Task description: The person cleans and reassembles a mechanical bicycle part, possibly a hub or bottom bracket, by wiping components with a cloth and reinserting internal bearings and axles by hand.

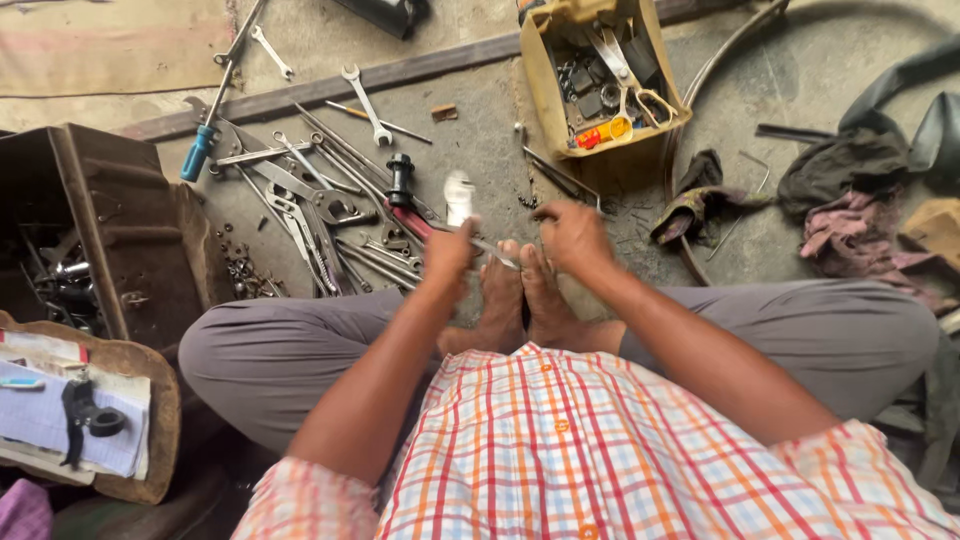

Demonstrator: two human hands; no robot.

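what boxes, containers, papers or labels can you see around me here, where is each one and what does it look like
Open yellow plastic container: top centre on the floor, rectangular, dirty, filled with metal tools.
Rusty brown metal box: left edge, open, holding metal parts.
Sheets of lined white paper: lower left on a brown tray, a black part lying on them.
No screens or signs show.
Left hand and right hand hold a thin metal piece above the feet.

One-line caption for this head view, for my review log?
Seated on a workshop floor, a person's left hand and right hand hold a thin metal rod above scattered wrenches and a yellow parts box.
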